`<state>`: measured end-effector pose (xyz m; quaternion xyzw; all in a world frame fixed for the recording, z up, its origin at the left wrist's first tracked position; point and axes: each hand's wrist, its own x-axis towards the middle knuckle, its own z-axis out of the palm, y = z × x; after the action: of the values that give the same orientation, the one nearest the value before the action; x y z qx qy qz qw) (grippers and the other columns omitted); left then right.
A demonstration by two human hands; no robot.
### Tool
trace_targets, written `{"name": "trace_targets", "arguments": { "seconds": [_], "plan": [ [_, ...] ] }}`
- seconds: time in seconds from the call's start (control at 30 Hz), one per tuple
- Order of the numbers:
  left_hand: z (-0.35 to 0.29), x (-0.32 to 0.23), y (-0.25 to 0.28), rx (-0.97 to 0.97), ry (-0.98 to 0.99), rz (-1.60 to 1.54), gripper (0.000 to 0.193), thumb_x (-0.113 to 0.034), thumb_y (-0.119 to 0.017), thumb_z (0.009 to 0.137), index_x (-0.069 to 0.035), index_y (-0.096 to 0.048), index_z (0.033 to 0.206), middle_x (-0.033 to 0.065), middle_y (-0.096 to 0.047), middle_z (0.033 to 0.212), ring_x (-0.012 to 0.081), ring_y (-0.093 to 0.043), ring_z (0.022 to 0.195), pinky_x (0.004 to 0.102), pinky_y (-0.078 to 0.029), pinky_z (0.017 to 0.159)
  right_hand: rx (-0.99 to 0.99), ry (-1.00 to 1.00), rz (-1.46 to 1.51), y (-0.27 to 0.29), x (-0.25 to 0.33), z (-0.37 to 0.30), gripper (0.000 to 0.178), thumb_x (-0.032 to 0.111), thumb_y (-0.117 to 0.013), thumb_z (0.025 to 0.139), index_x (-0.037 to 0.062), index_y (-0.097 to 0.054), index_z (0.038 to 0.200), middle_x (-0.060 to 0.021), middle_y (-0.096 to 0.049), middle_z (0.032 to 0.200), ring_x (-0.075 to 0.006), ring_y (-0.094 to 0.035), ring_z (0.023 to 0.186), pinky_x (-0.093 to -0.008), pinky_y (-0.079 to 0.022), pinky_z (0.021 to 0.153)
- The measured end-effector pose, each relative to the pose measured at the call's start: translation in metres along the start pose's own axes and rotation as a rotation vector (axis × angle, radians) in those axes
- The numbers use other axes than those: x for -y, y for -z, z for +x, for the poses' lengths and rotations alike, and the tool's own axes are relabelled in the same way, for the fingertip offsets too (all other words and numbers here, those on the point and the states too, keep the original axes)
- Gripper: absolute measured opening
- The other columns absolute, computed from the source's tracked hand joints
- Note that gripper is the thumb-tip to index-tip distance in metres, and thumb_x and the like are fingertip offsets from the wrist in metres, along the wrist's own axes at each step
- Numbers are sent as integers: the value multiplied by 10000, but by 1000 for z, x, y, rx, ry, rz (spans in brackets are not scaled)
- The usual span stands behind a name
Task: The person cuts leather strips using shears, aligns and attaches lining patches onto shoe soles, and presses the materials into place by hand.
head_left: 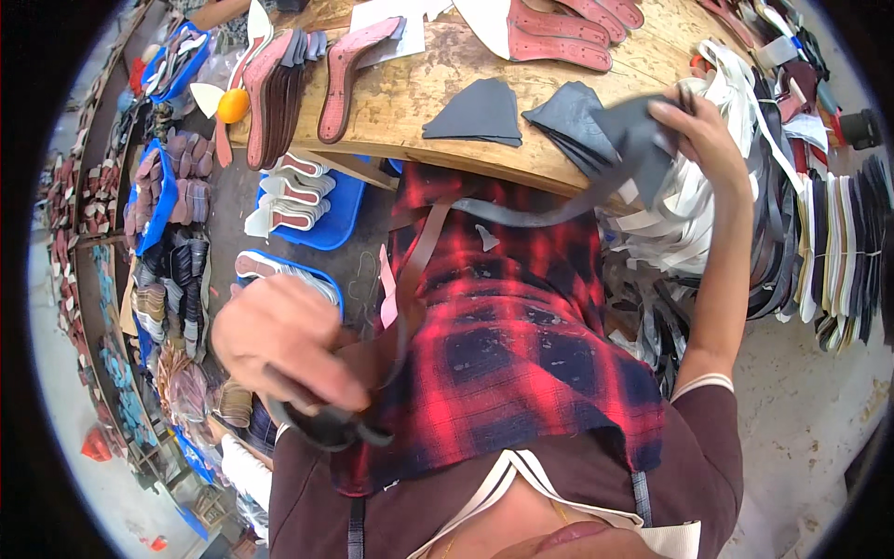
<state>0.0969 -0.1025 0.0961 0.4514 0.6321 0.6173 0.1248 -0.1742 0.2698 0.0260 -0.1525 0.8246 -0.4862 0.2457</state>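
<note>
My right hand (pixel 703 140) is raised over the right end of the workbench, its fingers closed on a dark grey leather piece (pixel 629 130) blurred by motion. From this piece a long grey strip (pixel 512 217) sags leftward across my lap. My left hand (pixel 289 340) is at the left of my apron, smeared by motion, with the fingers curled round a dark looped strip (pixel 321 429). Whether both strips are one length, I cannot tell. On the bench lie a stack of dark grey cut pieces (pixel 473 112) and a second fanned stack (pixel 570 121) next to my right hand.
Red shoe-shaped pieces (pixel 559 33) and brown-edged stacks (pixel 275 102) lie on the wooden workbench (pixel 400 112). White strips (pixel 726 84) hang at its right end. Blue bins (pixel 326 219) with shoe parts stand below left. A crowded rack (pixel 102 270) lines the left side.
</note>
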Motion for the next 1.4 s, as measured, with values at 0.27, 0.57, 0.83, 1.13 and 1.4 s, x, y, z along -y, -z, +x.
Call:
{"name": "trace_targets", "arguments": {
  "seconds": [0.27,0.57,0.83,1.13,1.4],
  "plan": [
    [59,138,-34,3,575,139,515,-517,-592,855,-95,-635,1147,120,-644,880,255,-635,811,378,-476,700,5,58,153,-39,16,-3,192,264,-700,848,88,-667,919,77,-558,637,14,-363,470,-182,-228,413],
    [131,177,-31,-415,700,19,477,-447,-623,876,30,-620,884,94,-621,752,146,-608,694,284,-485,644,-242,163,173,-53,17,-47,166,213,-695,853,60,-656,903,43,-588,657,-3,-453,524,-193,-306,447],
    [116,137,-123,18,219,301,313,-309,-616,890,-55,-545,721,153,-515,620,364,-569,639,442,-429,543,-702,144,615,-9,-46,-9,165,179,-742,810,62,-628,834,58,-522,615,-7,-346,407,-186,-216,374],
    [134,138,-98,-95,281,215,327,-305,-615,892,-25,-481,790,174,-521,686,382,-557,697,441,-413,580,4,322,-314,-32,-2,49,450,366,-686,809,-23,-630,1028,-84,-616,839,-165,-556,803,-320,-447,731],
    [115,139,-51,-535,256,484,247,-269,-685,810,-44,-584,792,144,-590,699,341,-608,685,412,-465,590,468,156,46,-70,46,-70,342,198,-634,889,10,-601,1173,-49,-648,840,-108,-593,738,-263,-480,696]
  ]
}}
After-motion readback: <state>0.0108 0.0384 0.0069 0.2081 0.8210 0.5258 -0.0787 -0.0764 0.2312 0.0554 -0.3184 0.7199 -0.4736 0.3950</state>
